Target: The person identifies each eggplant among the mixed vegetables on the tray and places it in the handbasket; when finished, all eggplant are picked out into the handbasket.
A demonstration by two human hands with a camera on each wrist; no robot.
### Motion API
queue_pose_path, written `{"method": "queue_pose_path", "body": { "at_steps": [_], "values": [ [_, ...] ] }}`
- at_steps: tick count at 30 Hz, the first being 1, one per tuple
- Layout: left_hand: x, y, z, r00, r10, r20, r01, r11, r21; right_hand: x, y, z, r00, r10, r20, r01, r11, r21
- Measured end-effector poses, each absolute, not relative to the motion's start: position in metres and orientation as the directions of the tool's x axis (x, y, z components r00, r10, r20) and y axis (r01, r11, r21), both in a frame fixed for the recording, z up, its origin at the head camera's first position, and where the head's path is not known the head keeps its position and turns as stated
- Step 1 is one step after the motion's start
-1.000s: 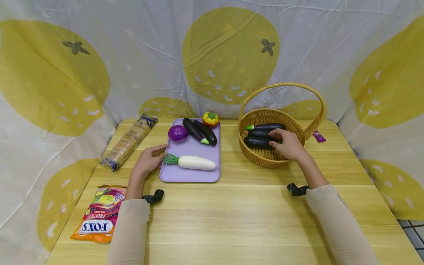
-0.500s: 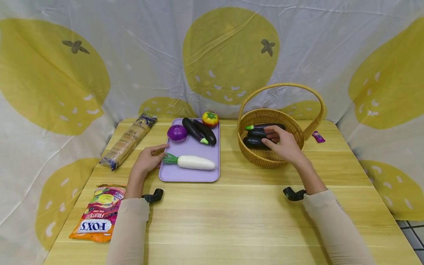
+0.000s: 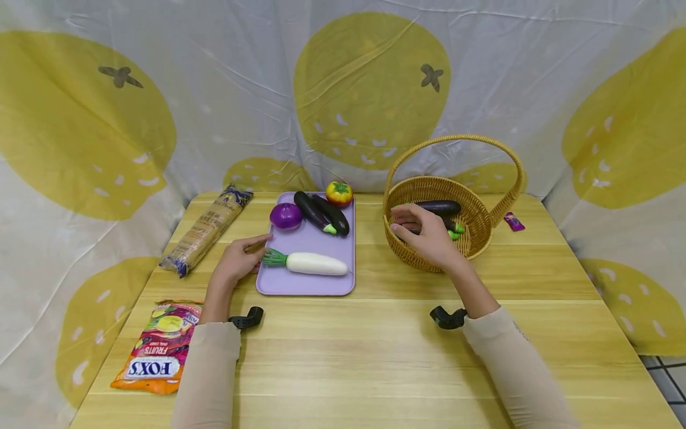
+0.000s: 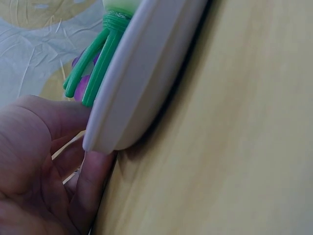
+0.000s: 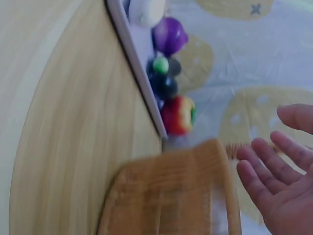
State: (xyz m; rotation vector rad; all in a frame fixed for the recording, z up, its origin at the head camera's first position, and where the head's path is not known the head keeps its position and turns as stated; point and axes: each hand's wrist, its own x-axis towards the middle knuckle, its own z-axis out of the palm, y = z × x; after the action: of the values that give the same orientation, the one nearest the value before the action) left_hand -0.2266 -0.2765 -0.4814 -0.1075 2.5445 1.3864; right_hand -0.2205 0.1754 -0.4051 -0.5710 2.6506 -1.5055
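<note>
At the left edge of the lilac tray (image 3: 305, 290), the left hand (image 3: 240, 260) pinches the rim; the left wrist view has this hand (image 4: 39, 152) with fingers above and below the tray edge (image 4: 134, 83). On the tray lie a white radish (image 3: 318, 264), a purple onion (image 3: 286, 216) and two eggplants (image 3: 311, 211). The right hand (image 3: 431, 238) is over the left part of the wicker basket (image 3: 485, 235), partly covering dark eggplants (image 3: 440, 207). In the right wrist view this hand (image 5: 283, 183) has spread fingers holding nothing, beside the basket (image 5: 166, 196).
A red-yellow fruit (image 3: 339, 193) sits at the tray's back right corner. Left of the tray lie a long noodle packet (image 3: 206, 230) and a candy bag (image 3: 161, 345). Right of the basket is a small purple packet (image 3: 514, 221). A patterned cloth (image 3: 257, 89) hangs behind the table.
The right hand has moved left across the basket, away from the eggplants' right ends, whose green tips now show. The left hand has stayed at the tray.
</note>
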Motion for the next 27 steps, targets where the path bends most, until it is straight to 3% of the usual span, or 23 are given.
{"method": "queue_pose_path", "body": {
  "at_steps": [8,16,27],
  "values": [
    [-0.226,-0.278,-0.481,-0.970,0.049,-0.240,-0.179,0.530,0.829,-0.231,0.132,-0.409,-0.916,-0.359,0.178,-0.332,0.434,-0.838],
    [-0.225,-0.277,-0.480,-0.967,0.053,-0.249,-0.186,0.521,0.833,-0.247,0.102,-0.422,-0.926,-0.364,0.102,-0.257,0.409,-0.876],
    [-0.225,-0.276,-0.479,-0.967,0.054,-0.248,-0.183,0.529,0.829,-0.261,0.084,-0.436,-0.941,-0.337,0.031,-0.201,0.483,-0.852]
  ]
}}
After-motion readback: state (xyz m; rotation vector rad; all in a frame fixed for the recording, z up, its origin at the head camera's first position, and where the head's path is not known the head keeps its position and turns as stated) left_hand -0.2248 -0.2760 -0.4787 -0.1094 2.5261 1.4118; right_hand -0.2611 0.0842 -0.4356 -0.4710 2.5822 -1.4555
